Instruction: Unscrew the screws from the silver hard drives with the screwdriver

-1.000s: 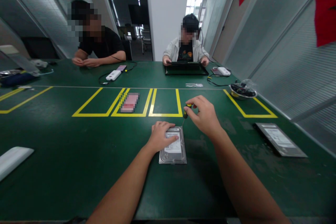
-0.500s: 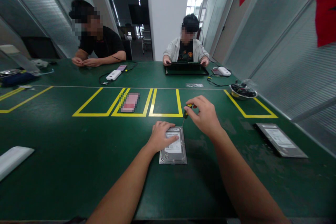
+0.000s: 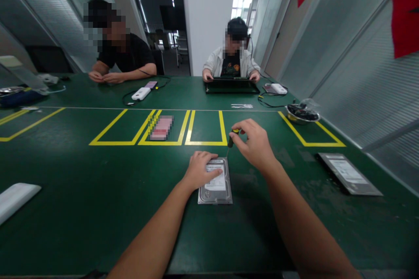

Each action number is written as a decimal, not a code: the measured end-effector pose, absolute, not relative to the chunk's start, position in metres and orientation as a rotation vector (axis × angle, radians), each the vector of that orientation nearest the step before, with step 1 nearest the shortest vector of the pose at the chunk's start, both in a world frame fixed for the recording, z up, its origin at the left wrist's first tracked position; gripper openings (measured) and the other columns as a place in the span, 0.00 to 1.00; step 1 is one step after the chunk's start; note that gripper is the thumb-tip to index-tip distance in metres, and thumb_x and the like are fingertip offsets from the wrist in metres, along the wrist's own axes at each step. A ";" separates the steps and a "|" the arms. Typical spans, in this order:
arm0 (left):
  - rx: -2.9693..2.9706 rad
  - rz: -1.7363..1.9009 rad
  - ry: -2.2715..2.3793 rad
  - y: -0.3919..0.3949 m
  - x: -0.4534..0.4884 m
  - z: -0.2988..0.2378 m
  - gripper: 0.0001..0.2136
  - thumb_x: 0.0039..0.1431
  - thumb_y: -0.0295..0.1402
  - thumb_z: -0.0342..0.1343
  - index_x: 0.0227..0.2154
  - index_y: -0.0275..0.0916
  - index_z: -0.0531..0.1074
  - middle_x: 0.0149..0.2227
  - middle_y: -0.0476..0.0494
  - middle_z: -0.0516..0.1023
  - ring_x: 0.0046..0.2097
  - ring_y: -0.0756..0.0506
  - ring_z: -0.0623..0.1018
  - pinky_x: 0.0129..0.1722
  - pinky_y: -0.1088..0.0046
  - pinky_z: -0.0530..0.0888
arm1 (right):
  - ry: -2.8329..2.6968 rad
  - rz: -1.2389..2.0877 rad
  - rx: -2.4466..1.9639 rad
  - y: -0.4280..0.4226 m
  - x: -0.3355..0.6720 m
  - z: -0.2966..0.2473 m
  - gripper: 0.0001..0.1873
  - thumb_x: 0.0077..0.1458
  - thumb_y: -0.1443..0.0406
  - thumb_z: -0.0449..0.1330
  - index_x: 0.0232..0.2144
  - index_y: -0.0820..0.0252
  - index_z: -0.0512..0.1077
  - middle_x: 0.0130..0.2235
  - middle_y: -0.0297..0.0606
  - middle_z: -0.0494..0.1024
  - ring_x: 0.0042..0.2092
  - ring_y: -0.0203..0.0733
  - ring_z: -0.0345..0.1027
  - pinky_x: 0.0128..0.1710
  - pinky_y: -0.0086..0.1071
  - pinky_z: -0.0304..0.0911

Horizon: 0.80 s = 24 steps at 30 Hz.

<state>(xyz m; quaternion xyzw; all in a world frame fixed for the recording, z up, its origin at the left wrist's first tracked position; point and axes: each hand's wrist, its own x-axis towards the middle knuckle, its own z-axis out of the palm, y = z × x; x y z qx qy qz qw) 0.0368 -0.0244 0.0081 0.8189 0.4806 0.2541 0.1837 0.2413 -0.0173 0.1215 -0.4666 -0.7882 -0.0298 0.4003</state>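
Observation:
A silver hard drive with a white label lies flat on the green table in front of me. My left hand holds it down at its left side, thumb across the label and fingers over the far left edge. In my right hand is a small screwdriver with a dark handle and yellow end, pinched between thumb and fingers. The tool stands nearly upright, its thin shaft reaching down to the drive's far right corner. Whether the tip sits in a screw is too small to tell.
Another hard drive lies at the right. A metal bowl of dark parts stands beyond it. Yellow tape marks boxes on the table; a pixelated pink item lies in one. A white object is at left. Two people sit opposite.

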 end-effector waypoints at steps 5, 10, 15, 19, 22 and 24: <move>2.301 0.704 1.363 -0.025 0.037 0.008 0.24 0.54 0.49 0.59 0.51 0.44 0.72 0.49 0.43 0.75 0.52 0.37 0.68 0.52 0.59 0.63 | -2.000 -0.085 -1.178 -0.017 0.242 0.121 0.05 0.56 0.67 0.57 0.37 0.58 0.70 0.37 0.40 0.75 0.38 0.43 0.66 0.40 0.37 0.62; 2.306 0.707 1.357 -0.024 0.036 0.008 0.24 0.54 0.49 0.59 0.52 0.44 0.72 0.49 0.44 0.75 0.52 0.38 0.68 0.52 0.59 0.64 | -1.991 -0.062 -1.192 -0.018 0.240 0.123 0.04 0.56 0.65 0.60 0.35 0.59 0.72 0.36 0.40 0.73 0.40 0.43 0.67 0.41 0.36 0.62; 2.303 0.694 1.365 -0.024 0.037 0.008 0.25 0.54 0.49 0.59 0.52 0.44 0.72 0.49 0.43 0.75 0.52 0.38 0.68 0.52 0.59 0.64 | -1.995 -0.085 -1.184 -0.017 0.242 0.122 0.05 0.56 0.67 0.58 0.37 0.59 0.71 0.36 0.40 0.74 0.38 0.42 0.66 0.40 0.36 0.62; 2.303 0.698 1.366 -0.025 0.037 0.009 0.24 0.54 0.49 0.59 0.52 0.44 0.72 0.49 0.44 0.75 0.52 0.38 0.68 0.52 0.59 0.64 | -1.997 -0.079 -1.181 -0.017 0.242 0.121 0.06 0.56 0.67 0.57 0.38 0.59 0.71 0.38 0.41 0.75 0.38 0.42 0.66 0.40 0.37 0.62; 2.302 0.701 1.367 -0.024 0.037 0.009 0.24 0.54 0.49 0.59 0.52 0.44 0.72 0.49 0.43 0.75 0.52 0.38 0.68 0.52 0.59 0.64 | -1.984 -0.067 -1.188 -0.017 0.241 0.122 0.05 0.56 0.64 0.59 0.36 0.58 0.71 0.37 0.41 0.73 0.40 0.43 0.66 0.41 0.37 0.63; 2.306 0.704 1.363 -0.024 0.037 0.008 0.24 0.54 0.49 0.59 0.52 0.44 0.72 0.49 0.43 0.75 0.52 0.38 0.68 0.52 0.59 0.64 | -1.978 -0.064 -1.188 -0.018 0.241 0.123 0.04 0.56 0.64 0.59 0.35 0.58 0.71 0.36 0.40 0.73 0.40 0.43 0.66 0.41 0.36 0.62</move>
